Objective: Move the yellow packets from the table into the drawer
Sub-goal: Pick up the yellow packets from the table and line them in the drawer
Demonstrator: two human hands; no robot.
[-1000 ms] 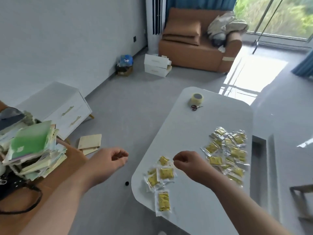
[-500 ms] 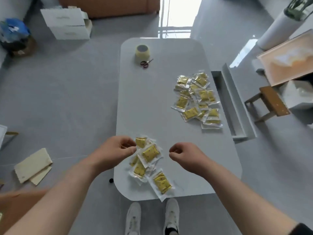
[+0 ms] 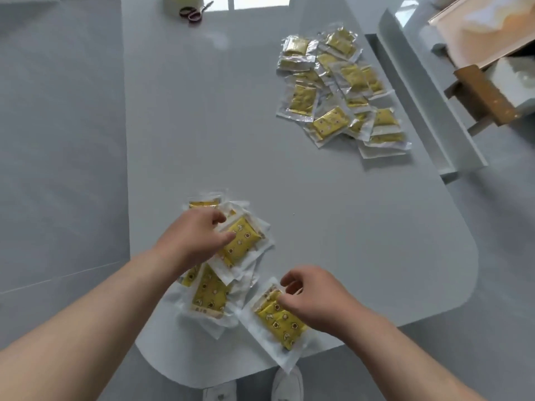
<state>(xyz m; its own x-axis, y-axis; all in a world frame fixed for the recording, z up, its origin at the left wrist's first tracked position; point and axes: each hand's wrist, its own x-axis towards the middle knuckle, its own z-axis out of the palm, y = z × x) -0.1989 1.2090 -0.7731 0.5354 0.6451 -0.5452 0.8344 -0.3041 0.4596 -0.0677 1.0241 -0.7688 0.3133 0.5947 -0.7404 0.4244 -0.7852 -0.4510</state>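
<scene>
Pick-up was in hand. At lower centre the left hand [image 3: 191, 241] gripped the top of the near heap of clear-wrapped yellow packets [image 3: 211, 296], and the right hand [image 3: 312, 296], held apart from it, pinched a separate yellow packet [image 3: 278, 322]. The next move, I judged, called for lifting these clear and carrying them to the open white drawer [image 3: 434, 117] at upper right, beside the bigger heap of packets [image 3: 333, 123].

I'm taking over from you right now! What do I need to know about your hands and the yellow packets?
The left hand is on the near pile, fingers curled over it; grip unclear.
The right hand pinches the front packet near the table edge.
The far pile lies beside the open drawer.
Done: nothing; no packets show in the drawer.
Left: every packet.
</scene>
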